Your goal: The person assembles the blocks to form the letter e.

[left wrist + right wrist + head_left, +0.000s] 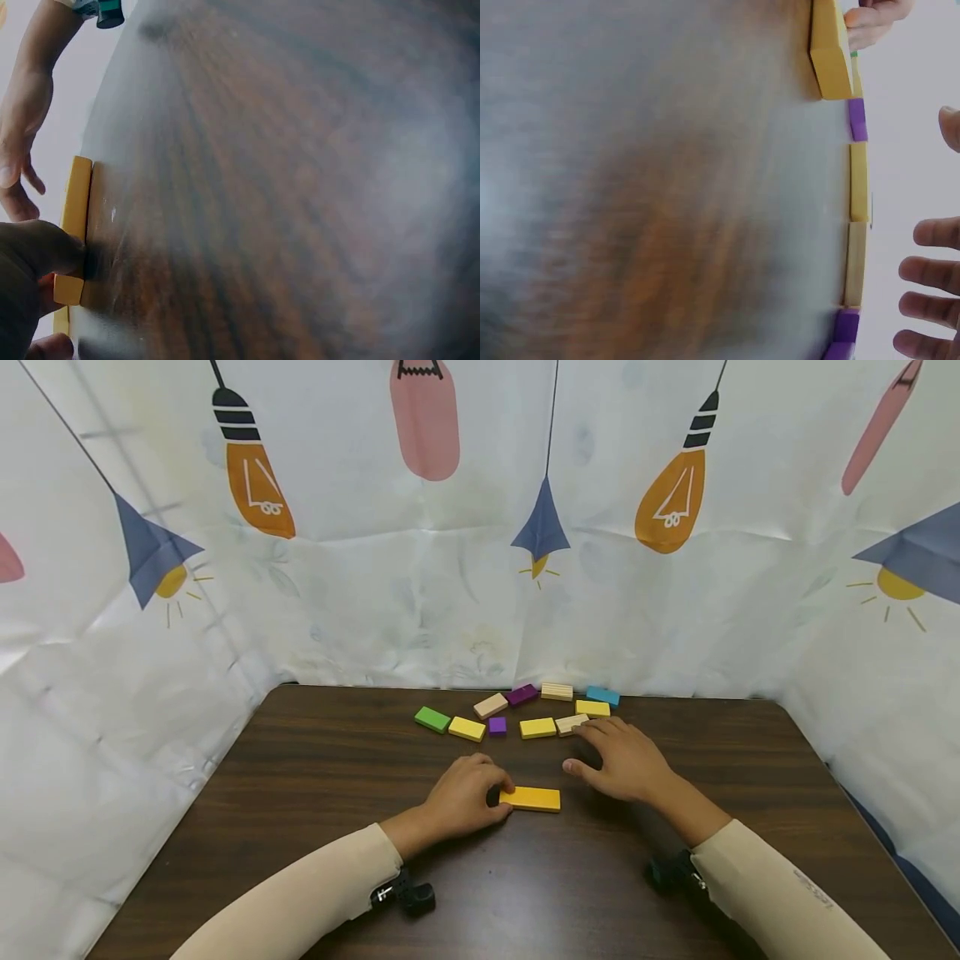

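A flat yellow-orange wooden block (534,799) lies lengthwise on the dark table. My left hand (467,795) pinches its left end between thumb and fingers; the left wrist view also shows the thumb against the block (76,199). Over the table to the right is my right hand (624,760), fingers spread and holding nothing, apart from the yellow-orange block. Its fingertips overlap a plain wood block (572,724) in the head view; whether they touch it I cannot tell. In the right wrist view, the right hand's fingers (930,281) stand apart from the blocks.
Toward the table's far edge several blocks lie scattered: green (432,719), yellow (467,729), purple (497,727), dark purple (522,694), ridged plain wood (557,692) and blue (603,696) among them. A patterned cloth (465,602) hangs behind the brown table (300,777).
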`<state>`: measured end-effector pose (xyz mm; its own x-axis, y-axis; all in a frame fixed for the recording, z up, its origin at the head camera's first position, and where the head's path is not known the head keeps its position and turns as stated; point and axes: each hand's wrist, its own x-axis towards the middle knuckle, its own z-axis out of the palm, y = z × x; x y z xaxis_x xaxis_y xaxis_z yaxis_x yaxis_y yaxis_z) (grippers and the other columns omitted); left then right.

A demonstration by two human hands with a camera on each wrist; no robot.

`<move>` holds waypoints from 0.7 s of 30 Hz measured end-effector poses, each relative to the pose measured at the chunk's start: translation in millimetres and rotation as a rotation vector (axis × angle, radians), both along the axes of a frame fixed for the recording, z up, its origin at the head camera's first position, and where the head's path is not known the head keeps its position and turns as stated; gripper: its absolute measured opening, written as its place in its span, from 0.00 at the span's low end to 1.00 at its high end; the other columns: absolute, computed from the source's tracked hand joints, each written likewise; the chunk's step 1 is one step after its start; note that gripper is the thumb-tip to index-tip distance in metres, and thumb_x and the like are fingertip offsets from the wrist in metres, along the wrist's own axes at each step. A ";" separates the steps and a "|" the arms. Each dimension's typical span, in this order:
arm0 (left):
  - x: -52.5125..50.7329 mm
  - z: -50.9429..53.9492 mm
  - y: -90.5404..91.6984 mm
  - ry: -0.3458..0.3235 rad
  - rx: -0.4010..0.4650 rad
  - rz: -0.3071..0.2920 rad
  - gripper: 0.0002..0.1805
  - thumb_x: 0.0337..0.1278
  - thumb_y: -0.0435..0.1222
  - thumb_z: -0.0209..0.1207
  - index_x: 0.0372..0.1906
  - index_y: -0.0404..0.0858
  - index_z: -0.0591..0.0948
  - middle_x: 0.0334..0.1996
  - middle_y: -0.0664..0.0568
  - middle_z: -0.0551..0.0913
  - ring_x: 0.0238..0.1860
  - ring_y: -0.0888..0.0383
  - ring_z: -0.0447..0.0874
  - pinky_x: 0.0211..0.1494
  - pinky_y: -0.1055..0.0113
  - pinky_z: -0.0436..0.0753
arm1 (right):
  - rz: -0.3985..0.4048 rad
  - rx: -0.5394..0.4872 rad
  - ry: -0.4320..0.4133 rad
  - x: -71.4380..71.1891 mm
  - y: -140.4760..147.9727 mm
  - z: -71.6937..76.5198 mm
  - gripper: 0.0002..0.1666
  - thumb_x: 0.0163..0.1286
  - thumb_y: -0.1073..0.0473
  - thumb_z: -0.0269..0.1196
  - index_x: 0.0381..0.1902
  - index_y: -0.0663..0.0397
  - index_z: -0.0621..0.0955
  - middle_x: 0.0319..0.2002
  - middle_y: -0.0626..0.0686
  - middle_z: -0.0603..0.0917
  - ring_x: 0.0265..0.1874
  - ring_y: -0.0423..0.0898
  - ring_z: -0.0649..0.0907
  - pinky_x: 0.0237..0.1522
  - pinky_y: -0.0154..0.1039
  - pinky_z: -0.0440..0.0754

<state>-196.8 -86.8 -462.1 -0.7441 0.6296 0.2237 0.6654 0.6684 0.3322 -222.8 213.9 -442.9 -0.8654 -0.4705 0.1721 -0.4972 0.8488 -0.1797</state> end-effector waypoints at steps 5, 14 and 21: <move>-0.2 1.4 0.1 -0.021 0.005 -0.004 0.11 0.54 0.43 0.75 0.41 0.47 0.88 0.39 0.60 0.87 0.50 0.55 0.80 0.56 0.52 0.79 | 0.016 -0.004 -0.016 -11.7 -6.3 3.8 0.40 0.72 0.33 0.61 0.71 0.52 0.76 0.67 0.59 0.76 0.67 0.62 0.72 0.65 0.66 0.69; -0.2 2.0 0.8 -0.034 -0.013 0.005 0.10 0.55 0.43 0.75 0.41 0.47 0.88 0.39 0.60 0.86 0.49 0.56 0.80 0.54 0.52 0.79 | 0.039 -0.039 -0.079 -39.7 -16.1 1.2 0.35 0.73 0.38 0.64 0.69 0.51 0.77 0.66 0.58 0.77 0.68 0.61 0.73 0.66 0.63 0.69; 0.6 0.9 0.9 -0.036 -0.016 0.020 0.11 0.55 0.44 0.75 0.41 0.48 0.88 0.38 0.60 0.86 0.48 0.56 0.80 0.54 0.53 0.79 | 0.075 -0.032 -0.123 -55.3 -23.1 1.3 0.33 0.73 0.41 0.65 0.69 0.52 0.78 0.66 0.55 0.79 0.69 0.60 0.72 0.70 0.61 0.64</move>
<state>-196.2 -85.8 -461.2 -0.7642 0.6174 0.1863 0.6393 0.6872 0.3449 -278.1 190.8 -441.6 -0.8433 -0.5309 0.0833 -0.5319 0.8027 -0.2698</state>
